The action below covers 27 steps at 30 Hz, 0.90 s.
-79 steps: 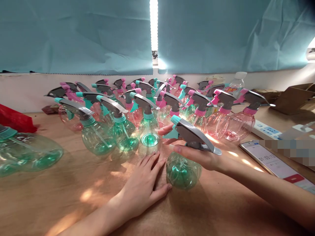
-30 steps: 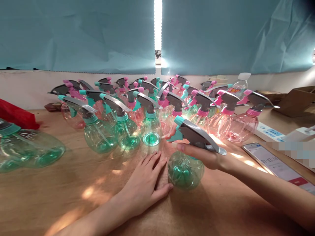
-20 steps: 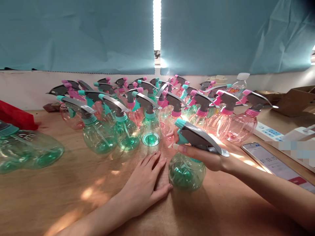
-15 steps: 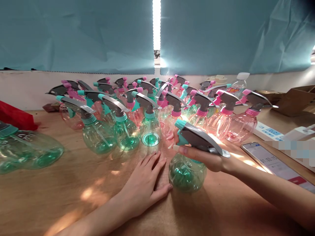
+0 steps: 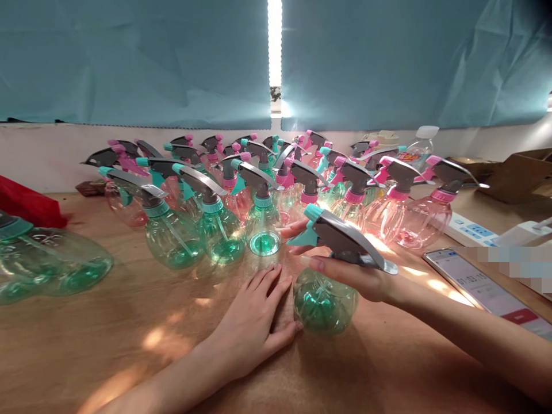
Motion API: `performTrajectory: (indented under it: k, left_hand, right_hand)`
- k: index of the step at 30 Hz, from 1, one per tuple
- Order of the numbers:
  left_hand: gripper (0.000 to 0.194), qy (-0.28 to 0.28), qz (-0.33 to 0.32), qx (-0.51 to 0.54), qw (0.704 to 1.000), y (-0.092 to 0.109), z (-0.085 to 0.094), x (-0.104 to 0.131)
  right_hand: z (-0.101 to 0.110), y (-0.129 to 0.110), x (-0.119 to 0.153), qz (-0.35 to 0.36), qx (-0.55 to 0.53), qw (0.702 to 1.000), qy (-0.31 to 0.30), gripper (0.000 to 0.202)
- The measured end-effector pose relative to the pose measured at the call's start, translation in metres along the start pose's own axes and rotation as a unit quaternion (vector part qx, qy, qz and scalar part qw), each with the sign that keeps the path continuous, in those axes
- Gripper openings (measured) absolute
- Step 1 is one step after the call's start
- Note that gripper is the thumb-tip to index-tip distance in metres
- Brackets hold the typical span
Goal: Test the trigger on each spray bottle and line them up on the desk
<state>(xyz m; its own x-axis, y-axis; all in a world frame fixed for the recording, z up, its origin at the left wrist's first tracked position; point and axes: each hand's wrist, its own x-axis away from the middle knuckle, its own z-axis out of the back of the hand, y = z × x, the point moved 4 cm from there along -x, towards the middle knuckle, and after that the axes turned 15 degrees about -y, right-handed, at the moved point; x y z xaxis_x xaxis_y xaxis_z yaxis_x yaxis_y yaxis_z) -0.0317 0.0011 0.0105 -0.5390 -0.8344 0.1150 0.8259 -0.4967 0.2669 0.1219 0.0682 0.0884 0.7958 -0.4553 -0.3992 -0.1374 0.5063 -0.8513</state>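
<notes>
Nearest of all, the left hand (image 5: 250, 313) is lying palm-down on the wooden table (image 5: 129, 345), loose and gripping nothing, its fingers slightly spread! Its thumb tip is reaching right up to the base of a green spray bottle (image 5: 325, 307); whether they're touching, I can't tell. The right hand (image 5: 362, 277) is holding that very bottle, wrapping the neck just below the grey head, thumb on the near side, the other fingers extending past the teal trigger (image 5: 306, 234) rather than curling tight. And the bottle itself is sitting on the table, just beside the left hand, its teal nozzle (image 5: 313, 211) pointing leftward and away.

Over to the right, a phone (image 5: 483, 284) is showing a timer, with a white power strip (image 5: 468, 230) lying beyond. At the left edge another green bottle (image 5: 64, 267) is being cut off by the frame, and something red (image 5: 32, 204) is lying behind it.

Further out, three green bottles (image 5: 224, 238) are standing in front, pink bottles (image 5: 425, 221) are lining up at right, and more sprayers are crowding behind. A brown cardboard box (image 5: 524, 175) is standing far right, while a teal sheet (image 5: 150, 63) is hanging at the back, a light strip (image 5: 275, 46) glowing down its middle.
</notes>
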Motion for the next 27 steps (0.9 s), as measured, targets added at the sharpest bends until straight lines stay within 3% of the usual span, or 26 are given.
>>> performTrajectory:
  k: [18,27]
  left_hand:
    - [0.057,-0.001,-0.002,0.006,1.000,0.0000,0.0010,-0.0007]
    - [0.055,0.010,-0.004,0.008,1.000,-0.0002,0.0005,-0.0003]
  right_hand:
    - [-0.0021,0.0058,-0.0009,0.034,-0.055,0.998,-0.014,0.035]
    - [-0.0025,0.0084,-0.0004,-0.002,-0.077,0.997,-0.012,0.039]
